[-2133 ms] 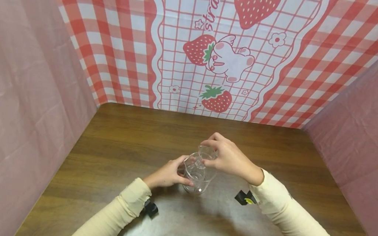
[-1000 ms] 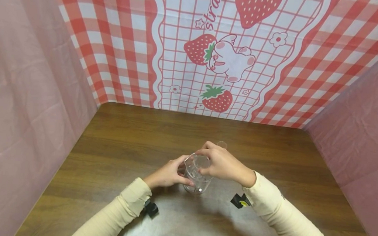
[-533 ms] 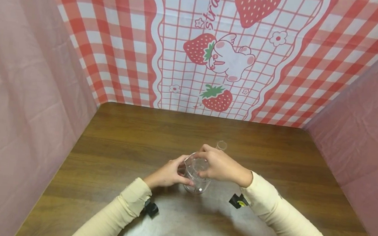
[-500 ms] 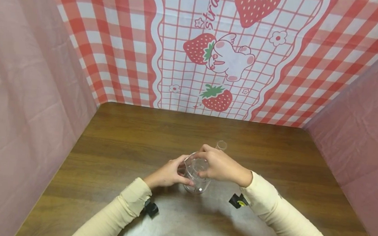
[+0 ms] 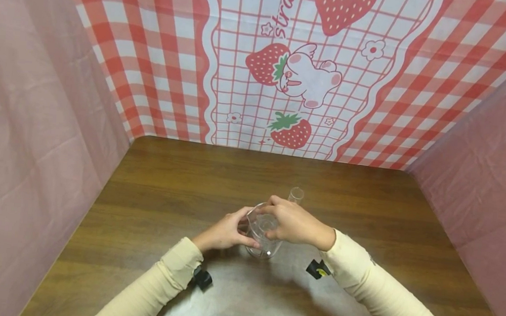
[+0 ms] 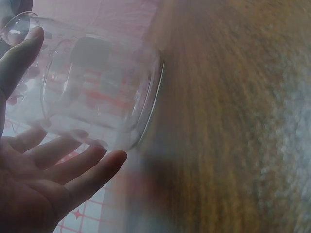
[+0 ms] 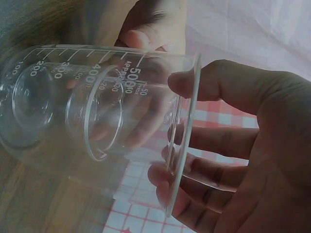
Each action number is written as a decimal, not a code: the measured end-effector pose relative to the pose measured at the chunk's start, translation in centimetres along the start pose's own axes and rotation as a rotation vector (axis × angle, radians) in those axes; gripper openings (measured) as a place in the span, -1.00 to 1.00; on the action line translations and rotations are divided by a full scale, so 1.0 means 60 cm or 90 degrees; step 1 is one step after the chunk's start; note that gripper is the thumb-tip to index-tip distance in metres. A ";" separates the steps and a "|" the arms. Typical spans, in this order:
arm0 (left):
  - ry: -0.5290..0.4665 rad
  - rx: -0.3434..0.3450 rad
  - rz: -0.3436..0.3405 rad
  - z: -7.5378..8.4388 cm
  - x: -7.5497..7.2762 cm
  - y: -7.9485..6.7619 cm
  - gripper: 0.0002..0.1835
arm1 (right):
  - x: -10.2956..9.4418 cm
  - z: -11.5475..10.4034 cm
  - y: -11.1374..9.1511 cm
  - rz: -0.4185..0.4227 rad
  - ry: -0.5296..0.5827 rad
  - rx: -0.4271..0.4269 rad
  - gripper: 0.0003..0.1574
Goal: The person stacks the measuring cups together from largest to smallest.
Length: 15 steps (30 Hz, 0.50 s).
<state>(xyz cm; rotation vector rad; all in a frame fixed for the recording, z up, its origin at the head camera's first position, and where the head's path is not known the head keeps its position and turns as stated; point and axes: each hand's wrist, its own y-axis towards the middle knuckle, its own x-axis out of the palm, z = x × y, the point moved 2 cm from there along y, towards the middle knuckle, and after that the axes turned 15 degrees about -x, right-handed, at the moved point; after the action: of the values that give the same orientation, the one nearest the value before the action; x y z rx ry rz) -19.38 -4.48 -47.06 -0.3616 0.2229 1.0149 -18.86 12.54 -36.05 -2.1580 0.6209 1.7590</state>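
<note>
A large clear beaker (image 5: 268,252), printed with white graduations up to 500, stands near the table's middle. My left hand (image 5: 226,230) holds its side, thumb toward me and the other fingers around the far side. Inside it is a smaller clear beaker (image 5: 268,221), which my right hand (image 5: 298,224) pinches near the top. In the right wrist view the right fingertips (image 7: 160,174) reach just inside the large beaker's rim, with the thumb on the opposite side. Nested clear walls and printed scales overlap in this view.
A narrow clear glass vessel (image 5: 296,194) stands behind my right hand, partly hidden by it. The wooden table (image 5: 166,181) meets a red-and-white strawberry-print cloth (image 5: 161,71) at the back. Pink curtains (image 5: 29,110) hang on both sides.
My right hand has moved left and down, bringing the smaller beaker from over the rim into the large one. The vessel behind has come into view. My left hand has stayed put.
</note>
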 end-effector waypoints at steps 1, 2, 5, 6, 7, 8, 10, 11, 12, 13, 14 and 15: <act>-0.002 0.001 -0.002 0.000 0.000 0.000 -0.13 | 0.000 -0.001 0.000 -0.002 -0.002 0.001 -0.32; -0.004 0.002 -0.004 -0.001 0.000 0.000 -0.13 | 0.001 -0.001 0.000 -0.003 -0.003 0.002 -0.32; -0.007 0.005 -0.005 -0.002 0.000 0.000 -0.13 | 0.001 -0.002 0.001 -0.007 -0.009 0.004 -0.31; -0.006 0.006 -0.004 -0.002 0.000 0.000 -0.13 | 0.002 -0.003 0.001 -0.008 -0.011 0.006 -0.31; -0.006 0.008 -0.005 -0.002 0.000 0.000 -0.13 | 0.002 -0.003 0.002 -0.009 -0.013 0.007 -0.31; -0.007 0.008 -0.005 -0.002 -0.001 0.000 -0.13 | 0.002 -0.003 0.002 -0.010 -0.015 0.007 -0.31; -0.007 0.009 -0.006 -0.002 0.000 0.000 -0.13 | 0.003 -0.003 0.003 -0.011 -0.017 0.008 -0.31; -0.007 0.010 -0.006 -0.002 0.000 0.001 -0.13 | 0.003 -0.003 0.003 -0.012 -0.017 0.010 -0.31; -0.008 0.010 -0.007 -0.003 0.000 0.001 -0.13 | 0.004 -0.003 0.003 -0.015 -0.017 0.011 -0.30; -0.008 0.010 -0.007 -0.003 0.000 0.001 -0.13 | 0.004 -0.003 0.004 -0.017 -0.018 0.013 -0.30; -0.008 0.010 -0.008 -0.003 0.000 0.001 -0.13 | 0.005 -0.003 0.004 -0.019 -0.020 0.014 -0.31; -0.008 0.010 -0.008 -0.004 0.000 0.001 -0.13 | 0.006 -0.003 0.004 -0.023 -0.021 0.014 -0.31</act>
<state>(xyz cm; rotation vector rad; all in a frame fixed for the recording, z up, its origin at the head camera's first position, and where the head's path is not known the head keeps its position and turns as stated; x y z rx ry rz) -19.45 -4.51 -47.30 -0.3415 0.2164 1.0025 -18.78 12.17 -36.34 -2.1071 0.5869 1.7576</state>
